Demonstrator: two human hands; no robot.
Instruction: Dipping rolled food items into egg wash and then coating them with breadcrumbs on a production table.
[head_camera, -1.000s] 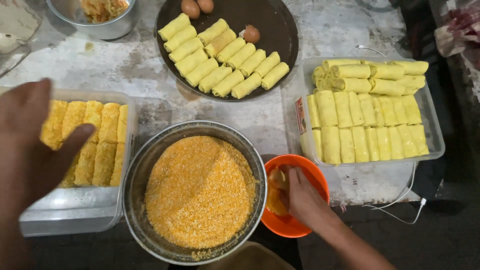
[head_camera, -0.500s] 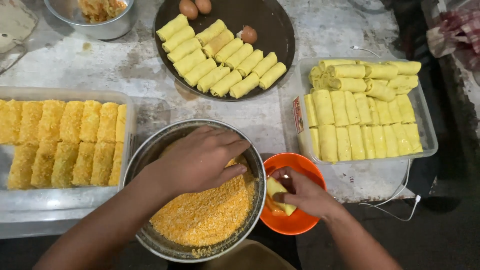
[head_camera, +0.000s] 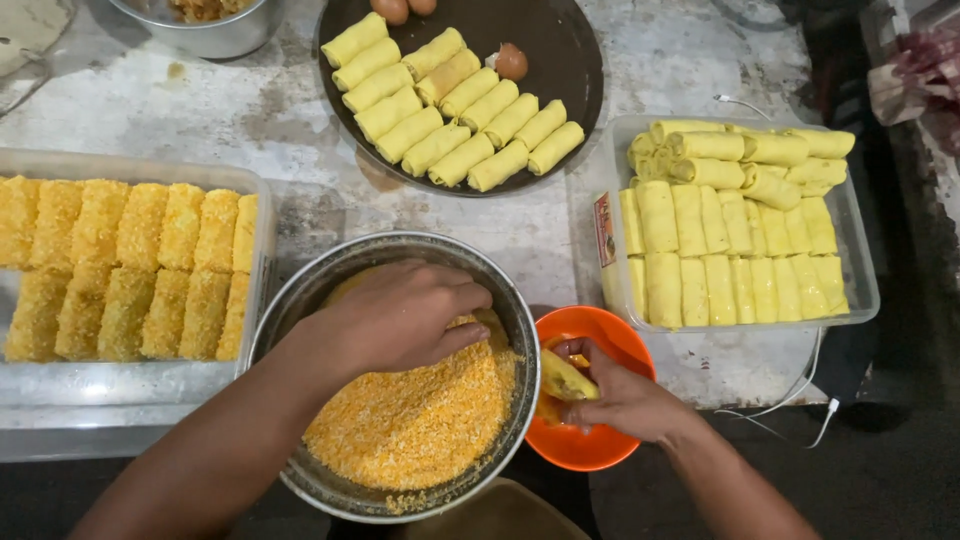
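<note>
Since a moment ago the left hand (head_camera: 400, 315) has settled deeper into the metal bowl (head_camera: 300, 300) at the counter's near edge, fingers curled loosely on orange breadcrumbs (head_camera: 420, 425), while the right hand (head_camera: 620, 395) pinches a yellow roll (head_camera: 565, 380) in the orange bowl (head_camera: 600, 330) beside it, the dark plate (head_camera: 570, 60) of rolls farther back.

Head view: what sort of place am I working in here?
Probably a food-prep counter in a home or small kitchen: a worn stone-like worktop, a metal bowl of orange crumbs, and trays of yellow rolls and crumb-coated rolls.
</note>
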